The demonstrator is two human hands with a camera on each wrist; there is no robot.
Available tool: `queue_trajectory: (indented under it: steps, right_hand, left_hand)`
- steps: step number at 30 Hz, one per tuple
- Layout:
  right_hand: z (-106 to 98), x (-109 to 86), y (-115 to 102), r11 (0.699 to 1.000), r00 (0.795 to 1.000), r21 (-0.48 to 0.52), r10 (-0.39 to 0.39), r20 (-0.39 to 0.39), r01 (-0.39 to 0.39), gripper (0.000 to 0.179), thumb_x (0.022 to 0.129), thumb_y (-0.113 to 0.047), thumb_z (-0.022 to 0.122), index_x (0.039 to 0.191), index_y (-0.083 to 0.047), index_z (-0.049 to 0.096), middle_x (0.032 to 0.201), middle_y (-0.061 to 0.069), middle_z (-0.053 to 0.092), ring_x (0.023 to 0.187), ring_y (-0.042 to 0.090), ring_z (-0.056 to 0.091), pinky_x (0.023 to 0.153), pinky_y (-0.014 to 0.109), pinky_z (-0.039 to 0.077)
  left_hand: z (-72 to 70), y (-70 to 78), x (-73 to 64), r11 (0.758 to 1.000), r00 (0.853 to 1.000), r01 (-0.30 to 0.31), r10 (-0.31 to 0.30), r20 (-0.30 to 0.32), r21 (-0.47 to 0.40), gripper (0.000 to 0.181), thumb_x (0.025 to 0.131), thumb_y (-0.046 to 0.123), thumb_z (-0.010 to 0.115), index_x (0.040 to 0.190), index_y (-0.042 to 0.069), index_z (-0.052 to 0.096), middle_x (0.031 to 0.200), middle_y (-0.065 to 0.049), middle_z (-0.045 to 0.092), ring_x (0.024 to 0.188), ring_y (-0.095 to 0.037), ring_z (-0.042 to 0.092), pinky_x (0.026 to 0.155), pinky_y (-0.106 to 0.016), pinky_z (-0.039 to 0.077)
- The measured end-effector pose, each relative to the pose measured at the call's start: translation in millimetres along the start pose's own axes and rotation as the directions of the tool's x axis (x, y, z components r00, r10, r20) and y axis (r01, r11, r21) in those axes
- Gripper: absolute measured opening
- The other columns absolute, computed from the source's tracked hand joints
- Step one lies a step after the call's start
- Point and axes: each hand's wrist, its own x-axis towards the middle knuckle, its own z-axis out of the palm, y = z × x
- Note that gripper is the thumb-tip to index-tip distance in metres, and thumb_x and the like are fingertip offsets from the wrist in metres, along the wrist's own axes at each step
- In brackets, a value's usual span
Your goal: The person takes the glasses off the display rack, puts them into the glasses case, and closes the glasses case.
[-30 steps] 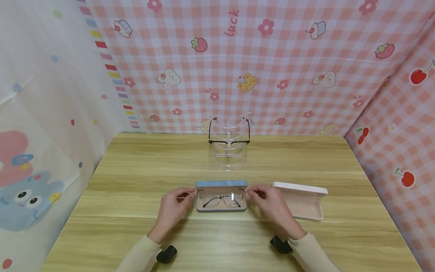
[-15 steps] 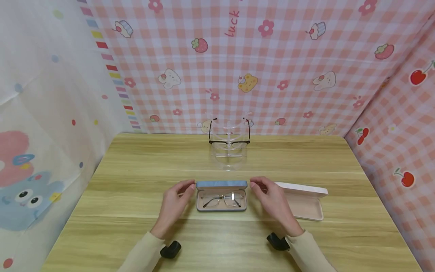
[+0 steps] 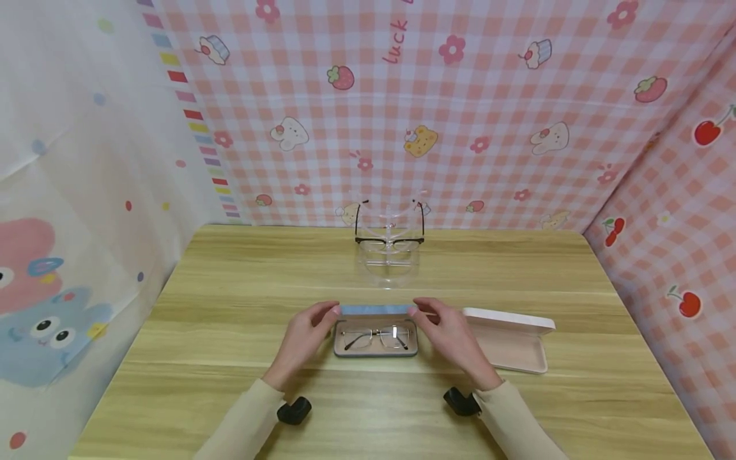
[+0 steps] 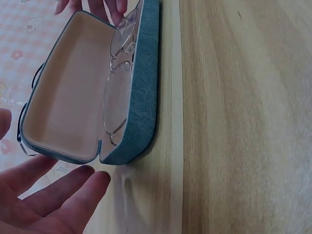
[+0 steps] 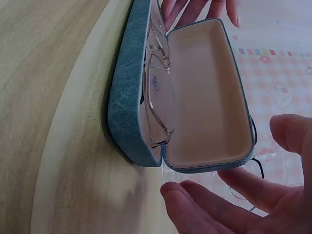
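Observation:
A blue glasses case (image 3: 376, 353) stands open at the middle of the table, its lid (image 3: 376, 310) raised. Inside lie folded thin-metal-framed glasses (image 3: 376, 332), with their lenses toward the lid. My left hand (image 3: 305, 335) is at the lid's left end, thumb toward the front corner and fingers loosely bent. At the opposite end, my right hand (image 3: 451, 335) mirrors it. The wrist views show the beige lining (image 4: 68, 87) and fingertips close to the lid's ends (image 5: 209, 168); neither hand visibly grips it, and whether the fingertips touch is hard to tell.
A white glasses case (image 3: 508, 319) stands open to the right, partly behind the right hand. Farther back, black-browed glasses (image 3: 388, 241) rest on a clear display stand (image 3: 388, 262). Checked cloth (image 3: 489, 128) hangs behind the wooden table (image 3: 230, 287).
Both hands have lifted slightly from beside the blue case and moved inward to the ends of its raised lid. The case and its glasses have stayed in place.

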Motion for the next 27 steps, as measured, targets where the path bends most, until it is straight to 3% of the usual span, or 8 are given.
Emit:
queue_trajectory:
  steps: [13, 23, 27]
  right_hand:
    - [5.6, 5.9, 1.2, 0.997, 0.999, -0.073, -0.02, 0.046, 0.023, 0.051, 0.107, -0.048, 0.053, 0.134, -0.007, 0.067, 0.116, 0.011, 0.075, 0.106, 0.029, 0.071, 0.09, 0.048, 0.058]
    - [4.4, 5.8, 3.2, 0.997, 0.997, -0.074, -0.005, 0.083, 0.011, 0.051, 0.108, -0.049, 0.049, 0.135, -0.009, 0.066, 0.123, 0.014, 0.072, 0.115, 0.037, 0.068, 0.097, 0.055, 0.055]
    - [2.0, 5.0, 1.9, 0.999, 0.994, -0.041, 0.006, 0.107, -0.002, 0.049, 0.108, -0.047, 0.052, 0.135, -0.008, 0.065, 0.126, 0.016, 0.07, 0.117, 0.038, 0.067, 0.095, 0.051, 0.058]
  left_hand:
    - [-0.9, -3.8, 4.3, 0.999, 0.998, 0.011, -0.014, 0.065, 0.043, 0.049, 0.107, 0.045, 0.055, 0.134, 0.006, 0.068, 0.122, -0.016, 0.073, 0.106, -0.029, 0.071, 0.09, -0.047, 0.059]
    - [-0.3, -7.5, 6.0, 1.0, 0.996, 0.025, -0.025, 0.08, -0.004, 0.044, 0.106, 0.042, 0.059, 0.131, 0.007, 0.069, 0.12, -0.019, 0.073, 0.094, -0.025, 0.073, 0.08, -0.038, 0.061]
    - [-1.1, -8.3, 6.5, 0.998, 0.995, 0.027, -0.021, 0.095, -0.062, 0.041, 0.106, 0.037, 0.061, 0.13, 0.005, 0.069, 0.119, -0.021, 0.073, 0.096, -0.027, 0.073, 0.08, -0.038, 0.063]
